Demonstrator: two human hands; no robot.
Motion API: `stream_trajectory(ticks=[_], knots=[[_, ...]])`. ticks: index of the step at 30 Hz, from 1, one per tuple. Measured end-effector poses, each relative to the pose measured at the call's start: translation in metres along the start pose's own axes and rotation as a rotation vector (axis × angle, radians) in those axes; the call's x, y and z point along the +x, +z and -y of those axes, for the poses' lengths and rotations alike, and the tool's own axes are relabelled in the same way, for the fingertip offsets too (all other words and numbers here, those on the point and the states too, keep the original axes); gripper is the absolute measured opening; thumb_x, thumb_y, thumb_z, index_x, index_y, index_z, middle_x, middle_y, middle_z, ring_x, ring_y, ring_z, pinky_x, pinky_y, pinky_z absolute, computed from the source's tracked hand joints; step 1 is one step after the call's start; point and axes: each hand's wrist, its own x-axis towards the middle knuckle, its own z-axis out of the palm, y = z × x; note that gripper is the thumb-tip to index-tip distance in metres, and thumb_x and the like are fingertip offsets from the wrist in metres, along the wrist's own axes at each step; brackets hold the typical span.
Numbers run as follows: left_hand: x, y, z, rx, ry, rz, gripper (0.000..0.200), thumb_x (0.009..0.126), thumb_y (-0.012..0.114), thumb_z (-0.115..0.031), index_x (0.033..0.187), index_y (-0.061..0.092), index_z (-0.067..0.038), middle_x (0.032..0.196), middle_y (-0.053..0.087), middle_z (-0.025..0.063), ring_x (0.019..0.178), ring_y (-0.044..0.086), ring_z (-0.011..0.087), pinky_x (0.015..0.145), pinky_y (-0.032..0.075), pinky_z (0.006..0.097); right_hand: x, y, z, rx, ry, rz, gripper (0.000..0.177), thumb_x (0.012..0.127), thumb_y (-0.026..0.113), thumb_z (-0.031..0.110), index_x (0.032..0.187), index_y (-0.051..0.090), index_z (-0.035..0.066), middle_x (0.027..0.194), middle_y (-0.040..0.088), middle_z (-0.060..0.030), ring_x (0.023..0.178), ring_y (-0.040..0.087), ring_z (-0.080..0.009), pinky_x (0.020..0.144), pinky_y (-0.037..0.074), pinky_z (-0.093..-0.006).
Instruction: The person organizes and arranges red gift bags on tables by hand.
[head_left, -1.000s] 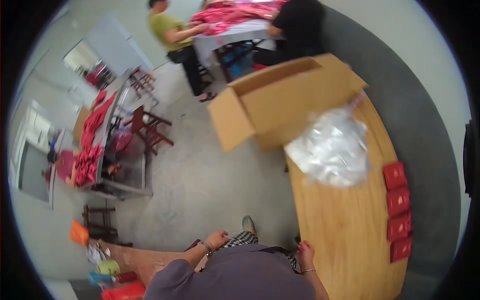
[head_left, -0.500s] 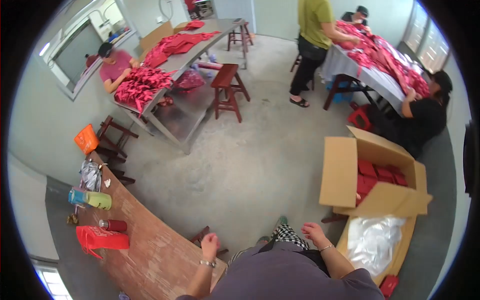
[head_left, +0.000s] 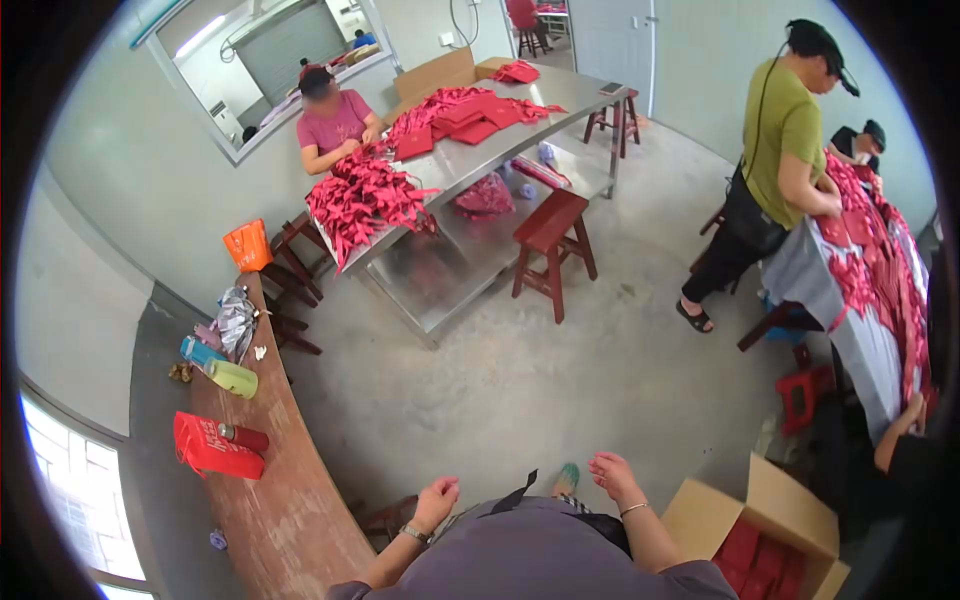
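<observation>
My left hand (head_left: 436,497) hangs in front of my body, fingers loosely apart, holding nothing, close to the end of a brown wooden counter (head_left: 290,490). My right hand (head_left: 612,474) is also empty with fingers spread, above the grey floor. It is a little left of an open cardboard box (head_left: 775,525) that holds red cartons at the lower right.
The counter carries a red bag (head_left: 205,447), bottles and an orange bag (head_left: 247,245). A steel table (head_left: 470,150) with red paper goods and a wooden stool (head_left: 552,235) stand ahead; one person sits there. Another person (head_left: 775,150) stands at a red-covered table (head_left: 870,290) on the right.
The view has swung left, away from the wooden table with the plastic bag and red cartons. The box slid to the lower right. Both hands stayed low and empty.
</observation>
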Motion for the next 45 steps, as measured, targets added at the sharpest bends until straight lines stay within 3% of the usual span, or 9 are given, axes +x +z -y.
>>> stream_trajectory(ticks=[12, 14, 16, 17, 19, 26, 30, 36, 45], knots=[[0.194, 0.075, -0.108, 0.087, -0.001, -0.106, 0.024, 0.086, 0.058, -0.02, 0.103, 0.062, -0.004, 0.07, 0.062, 0.002, 0.062, 0.058, 0.009, 0.059, 0.048, 0.0256, 0.13, -0.035, 0.183, -0.057, -0.005, -0.008, 0.019, 0.085, 0.06, 0.016, 0.102, 0.057, 0.008, 0.08, 0.062, -0.0028, 0.065, 0.056, -0.0116, 0.053, 0.042, -0.026], [0.248, 0.088, -0.126, 0.087, -0.06, -0.083, 0.026, 0.085, 0.057, -0.022, 0.103, 0.063, -0.005, 0.078, 0.066, 0.0118, 0.07, 0.062, 0.0179, 0.067, 0.05, 0.0304, 0.148, -0.04, 0.236, -0.123, -0.142, -0.043, 0.011, 0.085, 0.059, 0.018, 0.085, 0.058, 0.007, 0.07, 0.056, 0.0, 0.057, 0.049, -0.0089, 0.046, 0.037, -0.0222], [0.304, 0.095, -0.175, -0.007, -0.034, -0.076, 0.026, 0.086, 0.056, -0.02, 0.104, 0.062, -0.003, 0.075, 0.065, 0.0095, 0.065, 0.061, 0.0154, 0.062, 0.049, 0.0287, 0.186, -0.076, 0.277, -0.149, -0.18, 0.035, 0.019, 0.084, 0.061, 0.018, 0.098, 0.06, 0.005, 0.076, 0.059, -0.0018, 0.061, 0.052, -0.0088, 0.049, 0.04, -0.0219], [0.334, 0.101, -0.19, -0.082, 0.007, -0.094, 0.025, 0.086, 0.056, -0.018, 0.105, 0.062, -0.002, 0.074, 0.064, 0.008, 0.063, 0.06, 0.0137, 0.06, 0.049, 0.0275, 0.18, -0.065, 0.313, -0.166, -0.158, -0.182, 0.029, 0.084, 0.061, 0.017, 0.109, 0.058, 0.004, 0.083, 0.061, -0.0027, 0.069, 0.055, -0.0093, 0.053, 0.043, -0.0221], [0.383, 0.115, -0.244, -0.305, -0.011, -0.053, 0.025, 0.086, 0.057, -0.015, 0.106, 0.061, 0.0, 0.076, 0.063, 0.0048, 0.063, 0.058, 0.0109, 0.058, 0.048, 0.0254, 0.196, -0.075, 0.363, -0.226, -0.155, -0.35, 0.034, 0.084, 0.061, 0.017, 0.114, 0.056, 0.004, 0.089, 0.062, -0.0021, 0.075, 0.057, -0.0094, 0.058, 0.044, -0.0222], [0.545, 0.181, -0.4, -0.153, 0.203, 0.05, 0.023, 0.085, 0.058, -0.011, 0.105, 0.06, 0.001, 0.078, 0.062, 0.0022, 0.07, 0.055, 0.0079, 0.064, 0.047, 0.0239, 0.25, -0.134, 0.474, -0.142, -0.107, -0.492, 0.034, 0.084, 0.061, 0.017, 0.116, 0.056, 0.006, 0.098, 0.064, -0.0027, 0.079, 0.059, -0.0097, 0.064, 0.046, -0.0243], [0.62, 0.225, -0.476, -0.193, 0.348, 0.033, 0.027, 0.088, 0.055, -0.009, 0.113, 0.056, 0.0, 0.089, 0.06, 0.0011, 0.074, 0.056, 0.008, 0.069, 0.048, 0.0222, 0.315, -0.186, 0.552, -0.17, -0.087, -0.463, 0.034, 0.084, 0.06, 0.017, 0.116, 0.055, 0.006, 0.095, 0.064, -0.0022, 0.077, 0.058, -0.0094, 0.062, 0.045, -0.0238], [0.675, 0.278, -0.587, -0.463, 0.203, -0.066, 0.022, 0.087, 0.057, -0.006, 0.108, 0.059, 0.0, 0.082, 0.058, -0.0019, 0.072, 0.052, 0.005, 0.066, 0.045, 0.0199, 0.384, -0.207, 0.727, -0.201, -0.241, -0.301, 0.03, 0.084, 0.06, 0.014, 0.112, 0.055, 0.005, 0.091, 0.063, -0.0021, 0.074, 0.058, -0.0085, 0.056, 0.044, -0.0193], [0.812, 0.266, -0.706, -0.39, 0.319, -0.246, 0.022, 0.087, 0.058, -0.009, 0.107, 0.06, 0.0, 0.083, 0.06, -0.0009, 0.074, 0.053, 0.0066, 0.069, 0.045, 0.0217, 0.491, -0.172, 0.847, -0.02, -0.229, -0.097, 0.027, 0.087, 0.059, 0.015, 0.112, 0.055, 0.007, 0.094, 0.064, -0.002, 0.078, 0.058, -0.0088, 0.065, 0.045, -0.0239]])
